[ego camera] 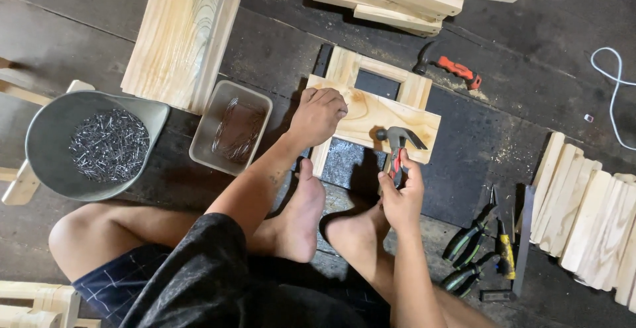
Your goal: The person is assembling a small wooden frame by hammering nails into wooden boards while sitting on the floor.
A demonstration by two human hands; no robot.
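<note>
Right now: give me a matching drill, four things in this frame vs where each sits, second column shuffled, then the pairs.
Things
1. hammer
2. spare hammer
3. grey bowl of nails
4. pliers

Places
A. far left, beside the rectangular tub
B. on the floor beyond the wooden frame
C. in the right hand, head over the frame
D. lower right, next to the row of wood slats

Pairs: 1-C, 2-B, 3-A, 4-D

The left hand presses on the frame.
</note>
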